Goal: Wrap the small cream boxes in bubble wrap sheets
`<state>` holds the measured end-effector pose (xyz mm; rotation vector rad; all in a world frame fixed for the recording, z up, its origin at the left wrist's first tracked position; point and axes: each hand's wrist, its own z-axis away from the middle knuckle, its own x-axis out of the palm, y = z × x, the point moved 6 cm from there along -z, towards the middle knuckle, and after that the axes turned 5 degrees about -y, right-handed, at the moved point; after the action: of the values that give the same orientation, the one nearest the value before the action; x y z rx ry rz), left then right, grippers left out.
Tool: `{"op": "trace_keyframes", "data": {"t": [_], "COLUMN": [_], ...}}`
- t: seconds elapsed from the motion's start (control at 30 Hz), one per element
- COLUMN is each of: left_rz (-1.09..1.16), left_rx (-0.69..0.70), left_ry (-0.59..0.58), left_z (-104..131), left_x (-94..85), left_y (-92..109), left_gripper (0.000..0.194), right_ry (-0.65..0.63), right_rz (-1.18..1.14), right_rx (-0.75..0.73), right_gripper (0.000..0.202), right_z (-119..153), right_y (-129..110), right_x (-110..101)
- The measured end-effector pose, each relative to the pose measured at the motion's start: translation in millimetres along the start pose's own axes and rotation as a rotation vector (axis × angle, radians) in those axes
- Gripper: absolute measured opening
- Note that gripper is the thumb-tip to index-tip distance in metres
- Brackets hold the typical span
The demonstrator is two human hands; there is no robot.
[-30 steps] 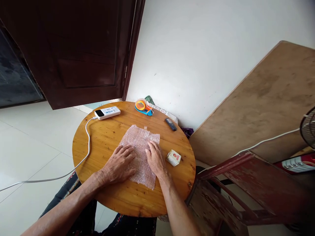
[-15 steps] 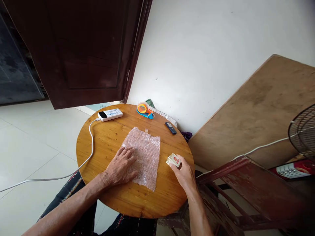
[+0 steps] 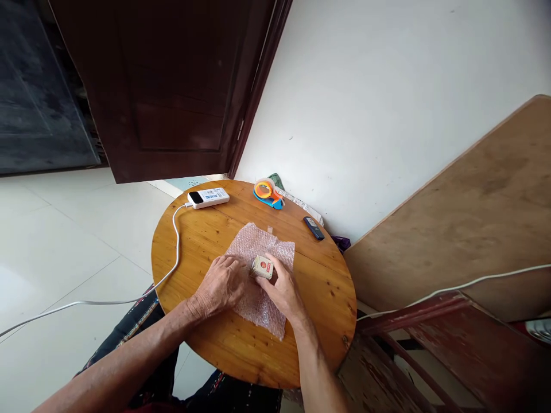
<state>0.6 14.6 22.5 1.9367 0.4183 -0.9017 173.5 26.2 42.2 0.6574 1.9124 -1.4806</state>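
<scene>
A sheet of pinkish bubble wrap lies flat on the round wooden table. Over its middle, my right hand grips a small white box with a red mark between thumb and fingers. Resting on the left part of the wrap, my left hand has its palm down, its fingers bent a little and holding nothing. The box is close to the fingers of my left hand.
At the table's back stand a white power bank with a white cable, and an orange and blue tape dispenser. A dark small device lies at the back right. A reddish wooden chair is on the right.
My right hand has carried the small box left, from the bare table to over the bubble wrap. My left hand stays on the wrap. The camera view has shifted.
</scene>
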Motion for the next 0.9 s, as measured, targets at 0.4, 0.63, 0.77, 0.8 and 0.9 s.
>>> {"op": "trace_keyframes", "data": {"t": [0.4,0.63,0.77,0.8,0.9], "left_rz": [-0.036,-0.113,-0.221,-0.241,-0.284], "left_rx": [-0.040,0.111,0.104,0.110,0.152], "left_ry": [0.075,-0.070,-0.149,-0.160,-0.159], "left_z": [3.1,31.2,39.7,39.2,34.7], "left_x": [-14.1,-26.7,-21.6,-19.7,-15.7], "left_y": [-0.4,31.7,26.9,25.2,23.5], "left_gripper": [0.021,0.020,0.021,0.017,0.020], "right_ry": [0.068,0.105,0.100,0.098,0.082], "right_rz": [0.017,0.086,0.108,0.113,0.117], "right_rx": [-0.030,-0.046,-0.039,-0.036,-0.029], "right_gripper": [0.055,0.052,0.051,0.052,0.053], "right_z": [11.2,14.2,13.1,12.7,12.3], "right_y": [10.5,3.0,3.7,4.0,3.3], "right_x": [1.5,2.9,4.1,4.3,5.1]}}
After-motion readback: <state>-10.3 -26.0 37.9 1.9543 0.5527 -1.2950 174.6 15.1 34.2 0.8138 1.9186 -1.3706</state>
